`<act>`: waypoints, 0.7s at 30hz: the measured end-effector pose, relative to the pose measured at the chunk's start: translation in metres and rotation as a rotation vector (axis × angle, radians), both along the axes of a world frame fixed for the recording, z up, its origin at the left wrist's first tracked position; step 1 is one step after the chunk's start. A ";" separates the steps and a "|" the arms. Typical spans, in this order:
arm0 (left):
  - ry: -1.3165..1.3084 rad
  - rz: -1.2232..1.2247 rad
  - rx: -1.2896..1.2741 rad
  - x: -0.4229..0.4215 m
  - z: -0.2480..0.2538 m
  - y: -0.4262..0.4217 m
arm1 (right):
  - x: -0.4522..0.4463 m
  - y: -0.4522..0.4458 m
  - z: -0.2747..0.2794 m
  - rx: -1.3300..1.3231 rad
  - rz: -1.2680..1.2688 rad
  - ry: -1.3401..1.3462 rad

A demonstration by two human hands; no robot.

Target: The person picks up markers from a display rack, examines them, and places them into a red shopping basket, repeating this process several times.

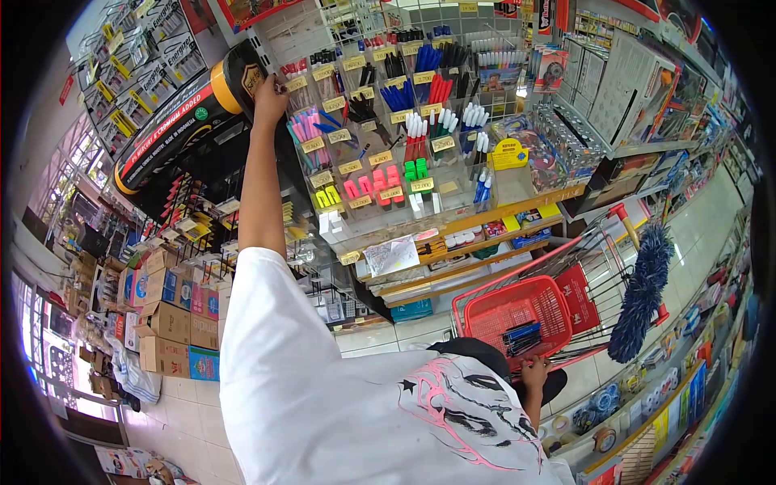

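My left hand (270,100) is raised at the upper left, its fingers curled at the edge of a clear marker rack (347,190), beside the end of a big black-and-yellow battery-shaped display (186,113); what it pinches is too small to tell. The rack holds pens, markers and highlighters behind yellow price tags. Low on the right, my right hand (533,373) is closed near the rim of a red basket (477,311), and what it grips cannot be made out. Blue and black pens (522,338) lie inside the basket, which sits in a shopping cart (594,279).
A blue fluffy duster (643,295) hangs at the cart's handle side. Wooden-edged shelves (485,217) run below the marker rack. Cardboard boxes (167,322) are stacked at the left. Goods shelves (647,420) line the lower right, and boxed items (630,89) stand at the upper right.
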State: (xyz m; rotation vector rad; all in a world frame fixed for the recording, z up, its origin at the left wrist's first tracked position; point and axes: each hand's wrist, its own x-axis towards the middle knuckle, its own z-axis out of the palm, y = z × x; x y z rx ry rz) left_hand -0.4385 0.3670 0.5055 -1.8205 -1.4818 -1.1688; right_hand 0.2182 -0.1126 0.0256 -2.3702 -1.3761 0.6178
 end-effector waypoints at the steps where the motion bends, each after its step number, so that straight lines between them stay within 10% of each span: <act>1: 0.000 0.000 -0.002 0.001 0.000 -0.001 | 0.001 -0.001 -0.001 0.004 -0.001 -0.004; 21: 0.150 0.224 -0.142 0.042 -0.002 -0.023 | 0.002 -0.002 -0.002 -0.015 0.010 -0.019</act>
